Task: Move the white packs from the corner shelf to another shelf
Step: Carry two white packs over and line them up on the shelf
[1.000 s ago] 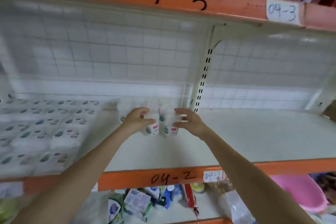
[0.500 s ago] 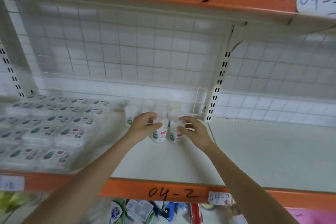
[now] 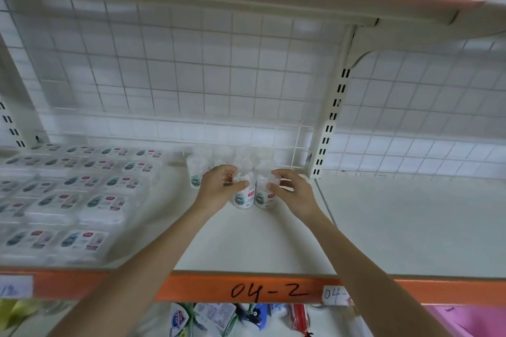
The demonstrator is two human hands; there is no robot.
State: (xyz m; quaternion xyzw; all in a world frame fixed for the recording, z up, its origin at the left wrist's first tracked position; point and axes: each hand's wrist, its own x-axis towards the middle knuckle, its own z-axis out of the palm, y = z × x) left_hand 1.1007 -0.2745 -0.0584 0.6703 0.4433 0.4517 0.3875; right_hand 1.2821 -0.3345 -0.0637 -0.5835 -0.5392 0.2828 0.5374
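White packs [image 3: 235,172], small clear tubs, are clustered just left of the slotted upright post [image 3: 327,128], at the back of the shelf [image 3: 260,243]. Front left tub [image 3: 243,198] is gripped by the left hand [image 3: 219,190], fingers curled round it. Front right tub [image 3: 265,197] is pinched by the right hand [image 3: 293,191]. Step judged: pick-up. Next, a straight lift is called for, clear of the tubs behind, before carrying away from the post.

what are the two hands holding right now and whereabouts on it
Left hand grips one front white pack near its top; right hand grips the neighbouring pack likewise.
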